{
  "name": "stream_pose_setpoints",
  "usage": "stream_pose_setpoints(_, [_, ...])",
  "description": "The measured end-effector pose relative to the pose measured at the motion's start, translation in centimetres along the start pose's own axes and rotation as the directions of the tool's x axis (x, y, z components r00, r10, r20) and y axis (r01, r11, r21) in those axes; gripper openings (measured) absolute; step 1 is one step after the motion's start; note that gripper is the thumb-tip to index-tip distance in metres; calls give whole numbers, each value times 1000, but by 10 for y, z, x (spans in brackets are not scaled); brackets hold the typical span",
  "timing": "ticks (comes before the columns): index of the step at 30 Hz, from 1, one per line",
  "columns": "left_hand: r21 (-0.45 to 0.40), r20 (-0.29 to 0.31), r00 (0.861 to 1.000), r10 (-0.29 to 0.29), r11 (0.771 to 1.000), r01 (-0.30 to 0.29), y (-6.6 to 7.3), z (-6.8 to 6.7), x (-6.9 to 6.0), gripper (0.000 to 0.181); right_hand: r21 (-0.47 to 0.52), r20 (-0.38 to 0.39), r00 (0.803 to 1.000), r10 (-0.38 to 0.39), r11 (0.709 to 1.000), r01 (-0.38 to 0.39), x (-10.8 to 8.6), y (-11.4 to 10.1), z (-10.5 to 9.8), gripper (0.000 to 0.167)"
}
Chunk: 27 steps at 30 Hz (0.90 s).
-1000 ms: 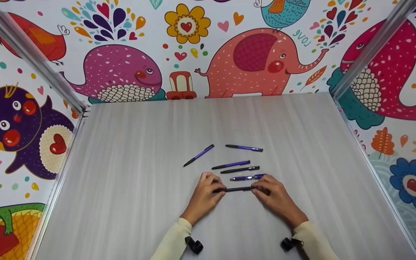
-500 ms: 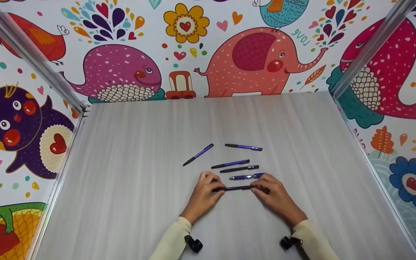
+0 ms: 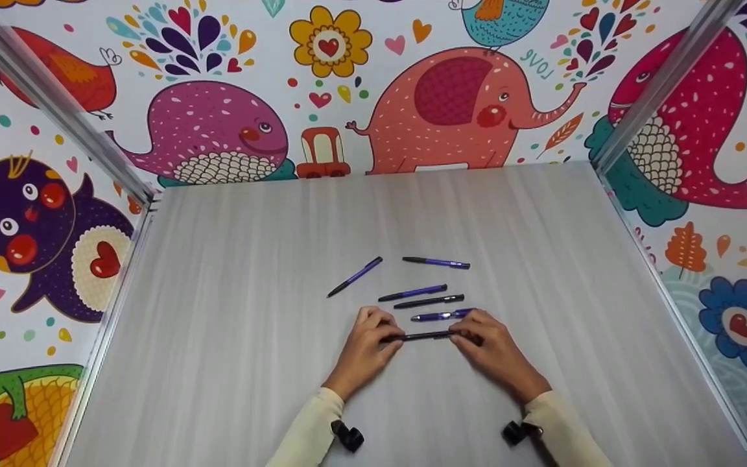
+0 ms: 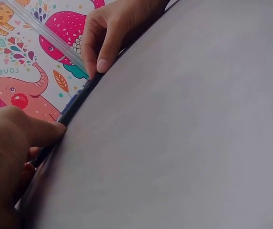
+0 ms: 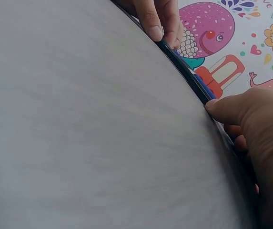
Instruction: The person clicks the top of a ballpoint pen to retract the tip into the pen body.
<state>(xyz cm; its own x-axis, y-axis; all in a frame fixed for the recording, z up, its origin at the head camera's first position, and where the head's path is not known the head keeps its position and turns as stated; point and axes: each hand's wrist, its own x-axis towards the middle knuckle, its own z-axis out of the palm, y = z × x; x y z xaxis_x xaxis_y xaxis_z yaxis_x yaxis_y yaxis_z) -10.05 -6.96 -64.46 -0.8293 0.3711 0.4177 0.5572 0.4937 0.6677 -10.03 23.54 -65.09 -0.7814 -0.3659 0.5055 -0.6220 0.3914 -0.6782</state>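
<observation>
A black pen lies crosswise on the table, nearest the person. My left hand pinches its left end between thumb and fingers, and my right hand pinches the other end. Both pen tips are hidden under the fingers. Just beyond it, a purple pen with a silvery tip has its right end by my right fingers; I cannot tell whether they touch it. In the left wrist view the dark pen runs between both hands, and in the right wrist view the pen does likewise, close to the tabletop.
Farther back lie another black pen, a blue-and-black pen, a slanted blue pen and a blue pen at the back right. The grey table is bounded by cartoon-printed walls with metal edge strips.
Both hands keep their pinch on the black pen. The whole head view shifts very slightly; the pens and hands hold their places relative to each other.
</observation>
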Motion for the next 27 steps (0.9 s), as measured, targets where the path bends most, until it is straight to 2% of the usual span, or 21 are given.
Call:
stream_pose_setpoints(2, [-9,0,1000,5,1000,-5,-1,0,1,14,16,1,1000,24,1000,-24,1,-1,-1,27])
stream_pose_setpoints(5, [-43,-1,1000,12,999,-12,-2,-2,2,19,48,-21,998,56,997,-55,8,-12,-3,26])
stream_pose_setpoints(9, [-77,-34,999,25,997,-28,0,-9,4,22,79,-57,996,63,995,-59,17,-18,-4,26])
stream_pose_setpoints(10, [-79,-46,998,29,996,-33,1,-11,5,23,83,-57,996,67,995,-62,18,-14,-4,26])
stream_pose_setpoints(15, [-50,-109,993,43,998,-49,-1,-23,11,22,69,-132,989,73,996,-64,38,-13,-1,21])
stream_pose_setpoints(18, [-29,-143,989,40,999,-45,-5,-30,15,23,46,-174,979,106,994,-100,53,-15,4,14])
stream_pose_setpoints(24, [10,-207,978,12,1000,-10,-15,-43,20,22,7,-157,968,193,981,-195,81,-19,19,15])
stream_pose_setpoints(27, [30,-235,972,-24,999,32,-18,-49,21,21,-16,-126,964,234,971,-238,93,-21,29,20])
